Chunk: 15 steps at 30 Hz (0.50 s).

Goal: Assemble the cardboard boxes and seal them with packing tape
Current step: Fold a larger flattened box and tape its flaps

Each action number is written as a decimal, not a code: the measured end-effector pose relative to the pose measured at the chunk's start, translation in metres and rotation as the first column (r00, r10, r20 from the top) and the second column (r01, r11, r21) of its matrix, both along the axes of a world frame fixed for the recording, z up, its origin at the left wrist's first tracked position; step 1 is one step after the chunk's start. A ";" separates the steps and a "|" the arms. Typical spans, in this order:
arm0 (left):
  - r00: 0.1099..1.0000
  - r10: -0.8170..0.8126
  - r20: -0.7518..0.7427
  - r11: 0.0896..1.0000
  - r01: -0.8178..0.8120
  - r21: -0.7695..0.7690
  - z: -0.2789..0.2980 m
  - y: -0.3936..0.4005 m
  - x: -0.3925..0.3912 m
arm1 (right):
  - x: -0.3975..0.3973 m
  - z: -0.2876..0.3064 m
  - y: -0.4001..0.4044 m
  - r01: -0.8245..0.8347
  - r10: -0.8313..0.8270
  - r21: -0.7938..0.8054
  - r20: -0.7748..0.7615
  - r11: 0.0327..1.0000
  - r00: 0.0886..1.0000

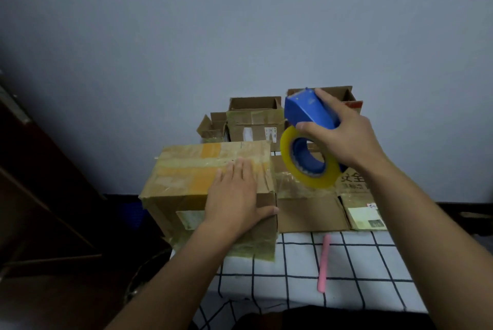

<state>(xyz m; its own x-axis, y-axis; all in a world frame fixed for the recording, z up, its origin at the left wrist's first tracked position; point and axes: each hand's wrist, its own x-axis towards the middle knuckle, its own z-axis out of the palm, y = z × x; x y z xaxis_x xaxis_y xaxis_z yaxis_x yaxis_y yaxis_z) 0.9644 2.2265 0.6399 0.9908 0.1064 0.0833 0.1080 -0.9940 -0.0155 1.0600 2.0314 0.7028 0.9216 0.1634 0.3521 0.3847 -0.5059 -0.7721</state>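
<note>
The closed cardboard box (213, 191) sits on the left edge of the table (354, 263), its top crossed with bands of clear and yellowish tape, more tape wrinkled along its lower front edge. The left hand (234, 201) lies flat on the box's top right corner, fingers straight and pointing to 12 o'clock, thumb spread out toward 3 o'clock over the box's right edge; it presses down and grips nothing.

At 2 o'clock from that hand, raised above the table and apart from the box, the right hand (344, 132) grasps the blue tape dispenser (306, 111), fingers curled around its body from the right. The dispenser's nose points to about 11 o'clock. The yellowish roll of packing tape (309, 161) hangs on the dispenser's hub below the hand, at about 7 o'clock from it, just to the right of the box's top right corner.

Under the roll, a flattened cardboard box (312, 209) lies on the table, touching the closed box's right side, with printed characters and a label toward its right end. At 12 o'clock from the closed box, against the grey wall (186, 36), stand two open boxes: a middle open box (253, 121) with a small one tucked at its left, and a right open box (349, 97) partly hidden behind the dispenser. A pink pen-like stick (323, 263) lies on the checked tablecloth at 5 o'clock from the left hand, well apart from it.
</note>
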 end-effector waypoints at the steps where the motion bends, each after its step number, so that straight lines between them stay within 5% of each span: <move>1: 1.000 -0.011 0.003 1.000 0.011 -0.010 0.002 0.006 -0.002 | -0.001 0.011 0.002 -0.034 0.033 0.053 0.010 0.998 0.999; 6: 1.000 -0.005 -0.001 0.999 0.005 -0.041 0.001 0.031 -0.010 | 0.000 0.038 0.039 -0.223 0.221 0.139 0.031 0.965 0.975; 12: 0.999 0.027 0.020 0.976 -0.022 -0.217 0.009 0.055 -0.018 | 0.004 0.036 0.078 -0.305 0.307 -0.065 0.028 0.950 0.951; 15: 0.978 0.198 0.067 0.952 -0.176 -0.248 0.015 0.088 -0.023 | 0.008 0.039 0.084 -0.330 0.334 -0.146 0.001 0.933 0.943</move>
